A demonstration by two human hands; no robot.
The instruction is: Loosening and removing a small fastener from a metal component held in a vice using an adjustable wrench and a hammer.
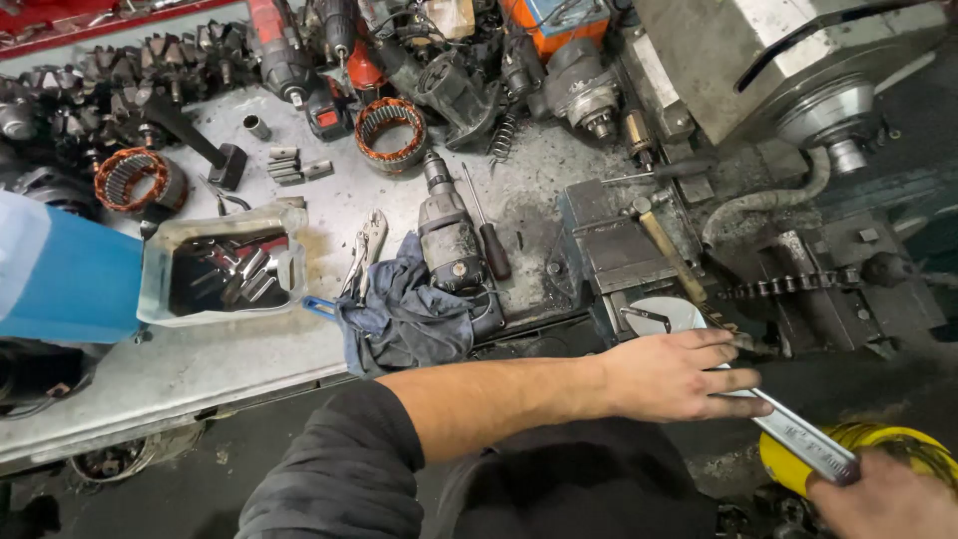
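Left hand [671, 376] reaching across from 8 o'clock, palm down, fingers stretched flat and pinching the near end of a flat steel caliper [798, 431]. Right hand [888, 496] at 5 o'clock, cut off by the frame edge, closed around the caliper's far end. Caliper slanting from centre toward 4 o'clock, spanning both hands, lying over a yellow round object [903, 446] of uncertain kind. Just above the left hand, toward 12 o'clock: a pale disc [664, 311], a wooden-handled hammer [667, 250] and a dark chain [788, 287] on a grimy metal machine [758, 60]. Farther out at 9 o'clock on the desk [150, 384]: a blue rag [404, 319], an electric drill [446, 228], a screwdriver [487, 235] beside it, locking pliers [366, 250]. At 10 o'clock, a clear tub of dark liquid [225, 268] holding metal parts, copper-wound stators [389, 130] beyond, toward 11 o'clock. Blue container [65, 274] at the left edge.
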